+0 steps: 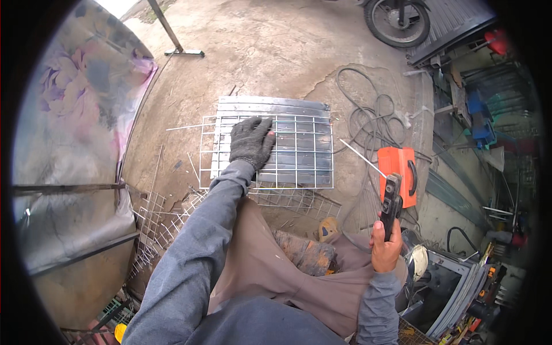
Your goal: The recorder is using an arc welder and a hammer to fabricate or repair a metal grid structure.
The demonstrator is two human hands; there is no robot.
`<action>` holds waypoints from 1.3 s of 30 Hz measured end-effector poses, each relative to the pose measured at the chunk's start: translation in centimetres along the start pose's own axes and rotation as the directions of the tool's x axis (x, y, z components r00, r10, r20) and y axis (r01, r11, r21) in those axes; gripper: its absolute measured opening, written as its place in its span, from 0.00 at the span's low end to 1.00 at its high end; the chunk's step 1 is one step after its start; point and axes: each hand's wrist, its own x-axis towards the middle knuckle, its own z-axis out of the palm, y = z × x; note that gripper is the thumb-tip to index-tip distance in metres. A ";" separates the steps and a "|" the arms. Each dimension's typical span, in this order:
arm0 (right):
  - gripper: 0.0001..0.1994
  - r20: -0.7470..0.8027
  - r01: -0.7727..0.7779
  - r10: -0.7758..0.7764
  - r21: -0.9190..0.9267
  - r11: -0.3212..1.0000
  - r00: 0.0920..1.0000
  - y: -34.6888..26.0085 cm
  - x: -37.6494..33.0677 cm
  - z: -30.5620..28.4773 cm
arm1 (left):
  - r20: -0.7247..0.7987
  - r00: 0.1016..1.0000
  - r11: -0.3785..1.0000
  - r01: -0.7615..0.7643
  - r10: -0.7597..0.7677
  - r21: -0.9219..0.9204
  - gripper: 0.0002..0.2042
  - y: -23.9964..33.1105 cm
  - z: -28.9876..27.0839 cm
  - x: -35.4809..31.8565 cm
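Note:
My left hand [252, 141], in a dark knit glove, lies palm down with fingers stretched out on a wire mesh panel [296, 133]. The mesh rests over a ribbed grey metal sheet [276, 105] in front of me and juts past it on the left. Bare and closed, my right hand [386, 246] grips a black welding electrode holder [391, 201]. From the holder's head a thin pale welding rod [362, 157] points up and left, its tip apart from the mesh.
An orange welding machine [409, 175] with a black handle stands right, beside coiled cable [374, 115]. More wire mesh [152, 224] lies lower left, near a flowered cloth screen [80, 86]. A motorcycle wheel [397, 22] shows at the far right. Scrap and tools crowd the right side.

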 end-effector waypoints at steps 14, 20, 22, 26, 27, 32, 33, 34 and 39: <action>0.21 -0.030 -0.080 0.077 -0.114 0.990 0.997 0.3 5.1 0.7 | -0.126 0.978 0.980 0.176 -0.163 0.097 0.13 1.4 0.1 2.7; 0.18 0.014 -0.117 0.118 -0.025 0.993 0.993 2.9 5.8 2.3 | 0.076 0.975 0.977 0.204 -0.209 0.060 0.14 0.8 0.9 3.4; 0.18 0.008 -0.124 0.125 -0.054 0.991 0.992 4.3 5.8 2.2 | 0.073 0.975 0.977 0.208 -0.212 0.055 0.13 1.2 0.7 3.5; 0.18 0.016 0.025 -0.023 -0.187 0.982 1.000 4.6 5.9 2.2 | 0.054 0.967 0.968 0.245 -0.248 0.061 0.11 1.1 0.9 3.5; 0.20 0.027 0.012 -0.007 -0.178 0.984 1.000 3.9 5.8 2.1 | 0.063 0.963 0.964 0.258 -0.262 0.066 0.11 1.4 0.6 3.6; 0.15 0.066 0.115 -0.106 -0.150 0.982 0.992 3.3 6.5 3.4 | 0.027 0.968 0.965 0.247 -0.250 0.084 0.10 1.3 0.6 3.7; 0.16 0.088 0.101 -0.093 -0.096 0.990 0.992 2.7 6.8 3.6 | 0.006 0.968 0.966 0.249 -0.250 0.077 0.10 1.4 0.7 3.7; 0.16 0.087 0.094 -0.086 -0.103 0.990 0.993 2.5 7.1 3.5 | -0.025 0.976 0.972 0.216 -0.215 0.087 0.10 1.4 0.8 3.6; 0.23 0.133 0.234 -0.205 -0.259 0.937 0.970 2.4 8.2 3.2 | -0.042 0.975 0.969 0.219 -0.216 0.110 0.11 1.3 0.7 3.5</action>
